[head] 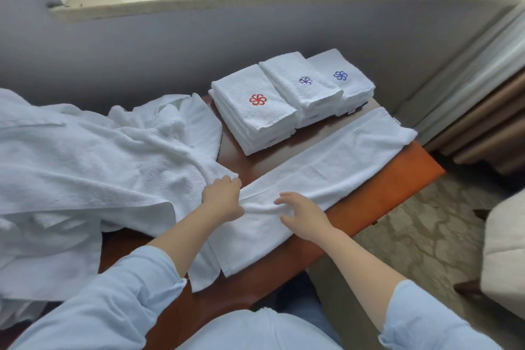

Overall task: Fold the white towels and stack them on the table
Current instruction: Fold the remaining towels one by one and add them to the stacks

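head view: long towel [326, 167] lies diagonally across tabletop [397, 179]. my left grip [224, 199] pinches its edge; right grip [301, 216] spread wide over it. i'd smooth outward, align corners before folding.

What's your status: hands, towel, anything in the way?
Left hand grips long towel, right hand open on it. Towel lies in a strip across table, not yet stacked. Unfolded pile crowds left side; folded stacks behind.
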`<action>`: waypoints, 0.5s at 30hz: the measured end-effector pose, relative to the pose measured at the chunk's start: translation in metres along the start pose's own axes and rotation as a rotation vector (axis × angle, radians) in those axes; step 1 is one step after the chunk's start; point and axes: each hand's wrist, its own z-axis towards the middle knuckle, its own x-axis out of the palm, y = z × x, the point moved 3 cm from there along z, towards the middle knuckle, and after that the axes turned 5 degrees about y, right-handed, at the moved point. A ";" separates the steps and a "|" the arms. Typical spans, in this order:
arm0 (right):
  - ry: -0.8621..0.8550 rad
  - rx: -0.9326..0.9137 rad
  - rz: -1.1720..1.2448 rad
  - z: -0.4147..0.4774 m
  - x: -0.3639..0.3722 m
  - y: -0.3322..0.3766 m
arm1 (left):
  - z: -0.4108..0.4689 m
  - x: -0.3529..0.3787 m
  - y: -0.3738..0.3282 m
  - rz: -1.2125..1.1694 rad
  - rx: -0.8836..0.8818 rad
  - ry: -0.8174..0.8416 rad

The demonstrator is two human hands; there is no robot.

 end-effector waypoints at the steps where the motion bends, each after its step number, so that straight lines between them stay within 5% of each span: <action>1: -0.023 0.007 -0.003 0.002 -0.007 -0.003 | 0.004 0.000 -0.006 -0.028 0.031 -0.031; 7: -0.111 0.043 -0.111 0.021 -0.051 -0.033 | 0.027 0.009 -0.043 -0.222 0.095 -0.087; 15: 0.004 -0.029 -0.262 0.073 -0.106 -0.082 | 0.070 0.008 -0.089 -0.333 0.001 -0.097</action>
